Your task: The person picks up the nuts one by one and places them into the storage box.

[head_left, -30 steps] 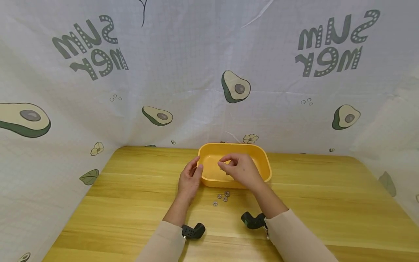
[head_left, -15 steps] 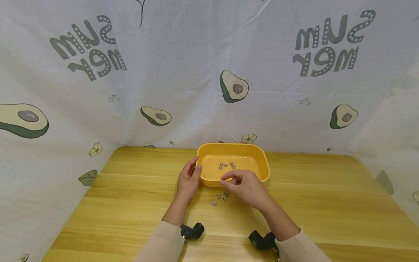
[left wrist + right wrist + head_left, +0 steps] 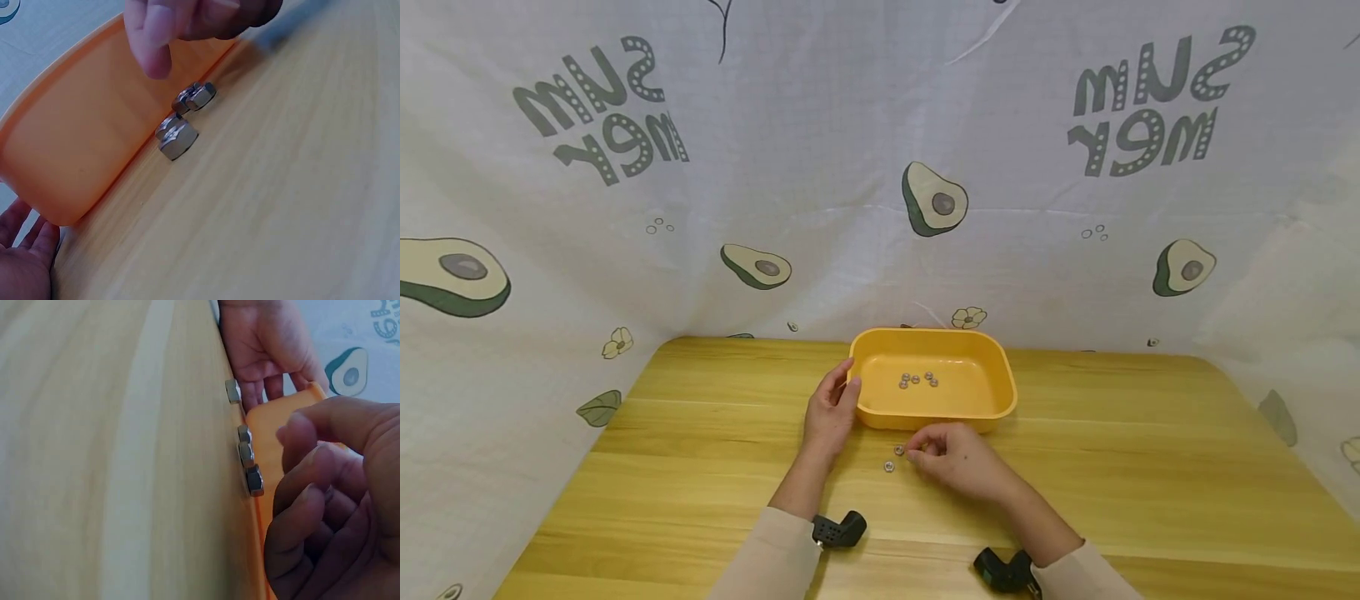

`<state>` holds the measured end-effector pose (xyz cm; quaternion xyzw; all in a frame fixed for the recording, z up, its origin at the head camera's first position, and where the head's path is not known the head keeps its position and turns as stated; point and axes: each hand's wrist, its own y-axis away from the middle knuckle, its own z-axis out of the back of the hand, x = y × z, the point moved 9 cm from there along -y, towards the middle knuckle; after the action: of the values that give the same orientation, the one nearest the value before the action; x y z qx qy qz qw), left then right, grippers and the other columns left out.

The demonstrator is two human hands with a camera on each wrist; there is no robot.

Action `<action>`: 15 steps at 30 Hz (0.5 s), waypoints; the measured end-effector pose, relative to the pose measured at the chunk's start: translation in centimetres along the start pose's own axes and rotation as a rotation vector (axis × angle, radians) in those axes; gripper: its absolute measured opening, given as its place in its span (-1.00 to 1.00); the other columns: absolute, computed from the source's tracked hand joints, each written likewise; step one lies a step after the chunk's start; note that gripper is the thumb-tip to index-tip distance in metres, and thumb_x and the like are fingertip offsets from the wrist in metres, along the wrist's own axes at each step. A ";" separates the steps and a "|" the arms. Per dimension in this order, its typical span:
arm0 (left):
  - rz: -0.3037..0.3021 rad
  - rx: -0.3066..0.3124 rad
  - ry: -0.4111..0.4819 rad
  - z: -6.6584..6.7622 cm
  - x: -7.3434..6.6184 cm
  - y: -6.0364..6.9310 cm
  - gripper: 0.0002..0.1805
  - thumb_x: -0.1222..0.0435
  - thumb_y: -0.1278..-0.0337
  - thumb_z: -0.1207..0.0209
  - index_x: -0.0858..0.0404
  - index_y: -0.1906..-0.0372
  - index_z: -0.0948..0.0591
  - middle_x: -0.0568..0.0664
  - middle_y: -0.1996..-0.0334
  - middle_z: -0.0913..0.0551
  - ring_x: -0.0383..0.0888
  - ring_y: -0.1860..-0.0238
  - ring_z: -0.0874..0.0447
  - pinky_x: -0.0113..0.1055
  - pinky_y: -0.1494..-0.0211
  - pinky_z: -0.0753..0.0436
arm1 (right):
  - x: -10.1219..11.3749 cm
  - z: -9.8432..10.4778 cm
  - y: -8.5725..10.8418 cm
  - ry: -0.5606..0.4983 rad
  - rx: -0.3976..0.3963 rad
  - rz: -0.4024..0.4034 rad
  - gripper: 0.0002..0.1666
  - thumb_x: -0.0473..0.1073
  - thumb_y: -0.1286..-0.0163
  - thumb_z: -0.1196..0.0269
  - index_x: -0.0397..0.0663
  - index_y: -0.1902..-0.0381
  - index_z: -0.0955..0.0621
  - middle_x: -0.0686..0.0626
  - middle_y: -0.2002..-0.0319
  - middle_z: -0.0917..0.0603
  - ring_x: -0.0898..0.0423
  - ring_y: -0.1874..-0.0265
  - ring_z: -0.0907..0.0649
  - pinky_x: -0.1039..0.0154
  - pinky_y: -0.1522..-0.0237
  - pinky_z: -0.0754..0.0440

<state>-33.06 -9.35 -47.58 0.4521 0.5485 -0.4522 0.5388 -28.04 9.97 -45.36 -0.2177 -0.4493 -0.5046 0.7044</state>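
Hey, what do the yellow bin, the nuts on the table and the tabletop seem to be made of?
The yellow bin: probably smooth plastic, with rounded corners and a soft gloss. The nuts: most likely bare metal, perhaps steel, as their silvery faces catch the light. The tabletop: grain streaks suggest wood, lightly glossy, though a wood-print laminate would look similar.

This looks like a makeshift filming booth around a table, since pale cloth (image 3: 820,125) walls in the wood-grain tabletop (image 3: 700,467) at the back and on both sides, and a black camera (image 3: 840,530) sits at each wrist. The cloth carries a homely, curtain-like print of halved avocados (image 3: 935,200), flowers (image 3: 617,343), leaves (image 3: 600,408) and the word "summer" in reversed grey lettering (image 3: 1138,137). It hides whatever room lies beyond, so whether that is a home, an office or a workshop cannot be told.
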 end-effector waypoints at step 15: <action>-0.007 0.012 0.014 -0.1 -0.2 0.1 -0.52 0.14 -0.49 -0.15 0.06 -0.42 -0.51 0.10 -0.49 -0.41 0.08 -0.49 -0.39 -0.01 -0.51 -0.45 | -1.0 -0.2 -0.2 0.094 -0.041 0.013 -0.91 -0.18 -0.36 -0.35 0.03 0.19 -0.74 0.09 0.56 -0.60 0.22 0.63 -0.46 0.43 0.63 -0.35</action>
<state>-32.94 -9.23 -47.40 0.4567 0.5510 -0.4542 0.5306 -28.26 10.21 -46.33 -0.2111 -0.4040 -0.5187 0.7233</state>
